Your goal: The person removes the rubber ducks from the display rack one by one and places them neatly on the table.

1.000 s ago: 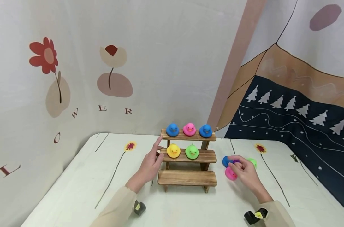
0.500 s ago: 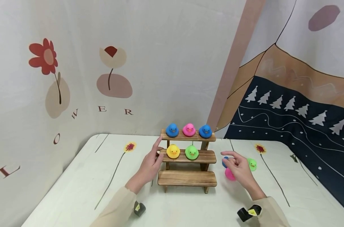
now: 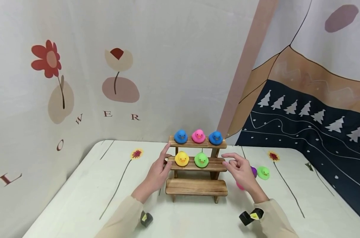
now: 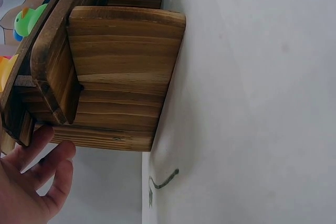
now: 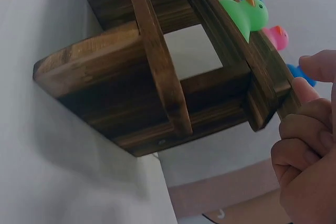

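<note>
A three-tier wooden display stand (image 3: 196, 187) stands on the table. Its top tier bears a blue duck (image 3: 181, 136), a pink duck (image 3: 198, 136) and another blue duck (image 3: 216, 138). On the middle tier sit a yellow duck (image 3: 182, 159) and a green duck (image 3: 201, 160); the bottom tier is bare. My left hand (image 3: 155, 177) touches the stand's left side, index finger extended up toward the top tier. At the middle tier's right end is my right hand (image 3: 242, 173), thumb and index finger apart, other fingers curled, no duck between them. Whether it touches the wood, I cannot tell.
Right of the stand, a green duck (image 3: 263, 173), a purple duck (image 3: 254, 171) and a pink duck (image 3: 240, 186) lie on the table, the latter two partly behind my right hand. Printed cloth (image 3: 168, 72) hangs behind the table.
My right hand has left the loose ducks and moved left to the stand's right end, now covering the loose blue duck. My left hand stays at the stand's left side.
</note>
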Motion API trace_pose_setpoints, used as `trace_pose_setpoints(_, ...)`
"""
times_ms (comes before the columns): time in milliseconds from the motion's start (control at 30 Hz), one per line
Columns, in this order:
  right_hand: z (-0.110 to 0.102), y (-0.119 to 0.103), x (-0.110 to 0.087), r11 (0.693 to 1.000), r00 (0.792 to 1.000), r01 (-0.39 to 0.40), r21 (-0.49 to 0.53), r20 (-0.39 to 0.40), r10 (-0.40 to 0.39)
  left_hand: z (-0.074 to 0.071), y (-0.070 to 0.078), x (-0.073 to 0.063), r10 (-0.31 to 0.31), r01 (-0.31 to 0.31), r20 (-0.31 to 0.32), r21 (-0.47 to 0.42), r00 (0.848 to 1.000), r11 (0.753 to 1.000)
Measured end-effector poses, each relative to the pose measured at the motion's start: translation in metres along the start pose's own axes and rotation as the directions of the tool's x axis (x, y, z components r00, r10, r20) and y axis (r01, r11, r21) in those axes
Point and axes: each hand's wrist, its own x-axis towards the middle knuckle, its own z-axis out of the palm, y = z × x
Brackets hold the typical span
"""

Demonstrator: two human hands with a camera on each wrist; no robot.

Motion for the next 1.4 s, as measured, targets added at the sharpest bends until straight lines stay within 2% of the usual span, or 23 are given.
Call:
trace_pose_setpoints(267, 0.007, -0.009, 0.009, 1.0, 1.0, 0.009, 0.023, 0.025, -0.01, 0.0, 0.003, 0.001, -0.005, 0.005, 0.0, -0.005, 1.0, 1.0)
trace_pose_setpoints(600, 0.013, -0.013, 0.014, 1.0, 1.0, -0.006, -0.022, 0.012, 0.006, -0.001, 0.003, 0.002, -0.015, 0.015, 0.007, -0.003, 1.0, 1.0)
trace_pose_setpoints(800, 0.017, -0.013, 0.016, 1.0, 0.999, -0.011, -0.013, 0.038, 0.012, -0.001, 0.003, 0.001, -0.018, 0.018, 0.008, -0.006, 1.0, 1.0)
trace_pose_setpoints(1033, 0.022, -0.018, 0.02, 0.999, 0.997, 0.032, -0.015, 0.069, -0.031, -0.001, 0.002, 0.0, -0.018, 0.018, 0.007, -0.009, 1.0, 1.0)
trace_pose_setpoints(1400, 0.03, -0.02, 0.022, 0.998, 0.994, 0.009, -0.065, 0.107, -0.002, -0.001, 0.003, 0.0, -0.03, 0.03, 0.019, -0.005, 0.999, 1.0)
